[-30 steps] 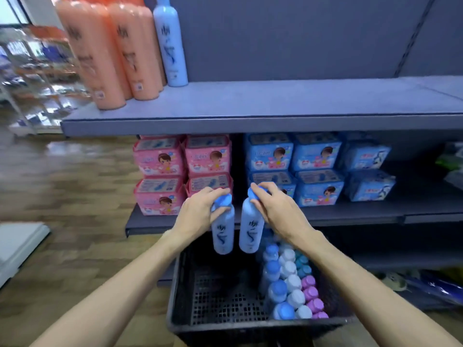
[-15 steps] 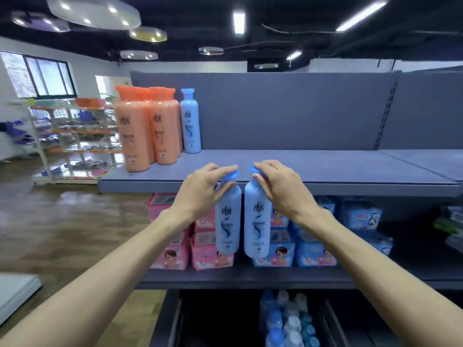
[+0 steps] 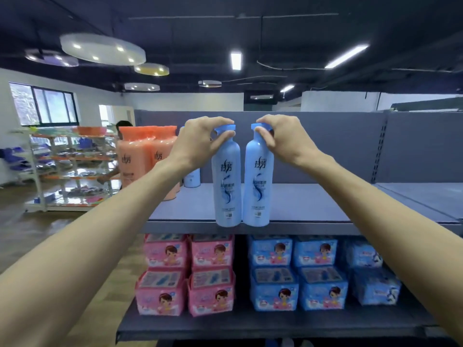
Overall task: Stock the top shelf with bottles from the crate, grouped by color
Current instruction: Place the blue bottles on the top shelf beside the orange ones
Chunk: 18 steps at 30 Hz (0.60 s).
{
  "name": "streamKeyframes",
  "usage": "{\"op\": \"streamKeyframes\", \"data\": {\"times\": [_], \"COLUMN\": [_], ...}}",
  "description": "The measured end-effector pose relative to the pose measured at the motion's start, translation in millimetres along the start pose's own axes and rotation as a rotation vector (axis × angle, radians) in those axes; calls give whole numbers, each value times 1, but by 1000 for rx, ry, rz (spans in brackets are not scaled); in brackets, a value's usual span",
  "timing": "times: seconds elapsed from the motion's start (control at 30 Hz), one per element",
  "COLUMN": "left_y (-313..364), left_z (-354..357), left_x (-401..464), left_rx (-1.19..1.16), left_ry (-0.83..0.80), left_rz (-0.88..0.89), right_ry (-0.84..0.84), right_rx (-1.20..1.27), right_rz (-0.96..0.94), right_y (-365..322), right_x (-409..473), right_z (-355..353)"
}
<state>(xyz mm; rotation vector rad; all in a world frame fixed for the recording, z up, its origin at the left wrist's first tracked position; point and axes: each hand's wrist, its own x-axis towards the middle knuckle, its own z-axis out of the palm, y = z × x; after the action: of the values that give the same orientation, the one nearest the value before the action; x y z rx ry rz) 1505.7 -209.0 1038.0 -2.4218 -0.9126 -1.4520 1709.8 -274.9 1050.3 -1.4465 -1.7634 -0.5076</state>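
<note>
Grey top shelf (image 3: 300,204) under a dark ceiling w/ strip lights; a rack of goods (image 3: 65,169) stands far left by a window. Orange bottles (image 3: 142,159) sit at the shelf's left end, a pale blue bottle (image 3: 192,177) just beside them, mostly hidden by the forearm. Lower shelf: pink packs (image 3: 186,274) left, blue packs (image 3: 298,271) right. Left hand (image 3: 198,141) pinches the cap of the left blue bottle (image 3: 226,186); right hand (image 3: 285,139) grips the right blue bottle (image 3: 258,186) likewise. Both hang upright at the shelf's front edge, prob. not yet resting on it.

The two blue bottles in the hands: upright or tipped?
Upright: both blue bottles hang caps up from the hands.
</note>
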Motion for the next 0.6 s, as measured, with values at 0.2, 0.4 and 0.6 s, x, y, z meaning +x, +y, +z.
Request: {"op": "streamKeyframes", "data": {"times": [0.2,0.4,0.6], "left_y": [-19,-36,-27], "left_z": [21,39,59], "left_x": [14,3,-46], "left_rx": [38,-99,-2], "left_ry": [-51,96,29], "left_rz": [-36,-177,-203], "right_ry": [-47,19,-88], "right_rx": [-18,110,227], "right_rz": [65,120,183], "right_y": [8,16,23], "right_x": [14,11,-44], "right_z": [23,48,70]}}
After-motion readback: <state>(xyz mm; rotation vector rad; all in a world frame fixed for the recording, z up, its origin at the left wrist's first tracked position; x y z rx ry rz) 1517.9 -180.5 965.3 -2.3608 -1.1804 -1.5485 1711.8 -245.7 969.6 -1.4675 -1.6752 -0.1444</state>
